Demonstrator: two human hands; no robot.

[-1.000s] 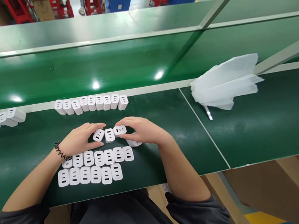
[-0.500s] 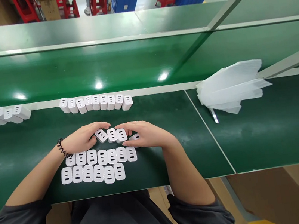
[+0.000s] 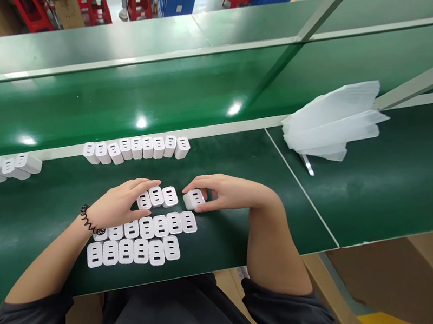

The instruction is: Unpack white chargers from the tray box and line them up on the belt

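Bench (image 3: pixel 223 155) — white blocks (image 3: pixel 170 195) — illegible crate label (image 3: pixel 178 8)

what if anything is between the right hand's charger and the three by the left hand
Nothing visible: only a narrow strip of table separates the charger at the right hand from the three chargers by the left hand.

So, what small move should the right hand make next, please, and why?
Probably slide the white block left toward the three blocks beside it: the right hand holds it, a visible gap separates it from them, and the left hand is at their far end.
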